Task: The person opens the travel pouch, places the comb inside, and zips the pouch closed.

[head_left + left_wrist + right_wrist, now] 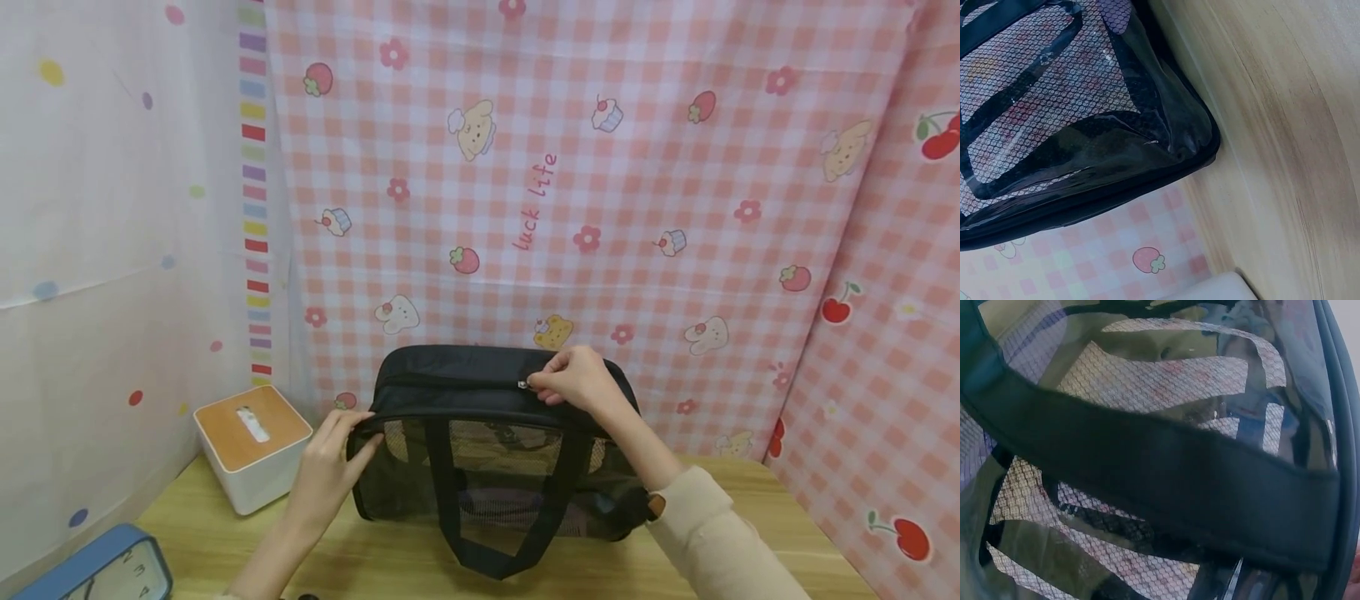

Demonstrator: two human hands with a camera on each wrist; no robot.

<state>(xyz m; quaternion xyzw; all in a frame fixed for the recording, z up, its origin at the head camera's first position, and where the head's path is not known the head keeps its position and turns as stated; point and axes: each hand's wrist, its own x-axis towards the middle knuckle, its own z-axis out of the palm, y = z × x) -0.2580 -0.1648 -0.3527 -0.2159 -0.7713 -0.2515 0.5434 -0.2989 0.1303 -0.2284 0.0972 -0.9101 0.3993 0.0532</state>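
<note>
A black toiletry bag with clear and mesh sides stands on the table, its strap handle hanging down in front. My right hand pinches the zipper pull on the bag's top, right of the middle. At the top left corner, my left hand grips the bag's edge between thumb and fingers. The left wrist view shows the clear side panel and a dark piped corner. Across the right wrist view runs the wide dark strap, with mesh behind it; a sliver of fingers shows at the right edge.
On the left is a white tissue box with a wood-coloured lid. A blue clock lies at the front left of the wooden table. Pink checked cloth hangs behind the bag and along the right side.
</note>
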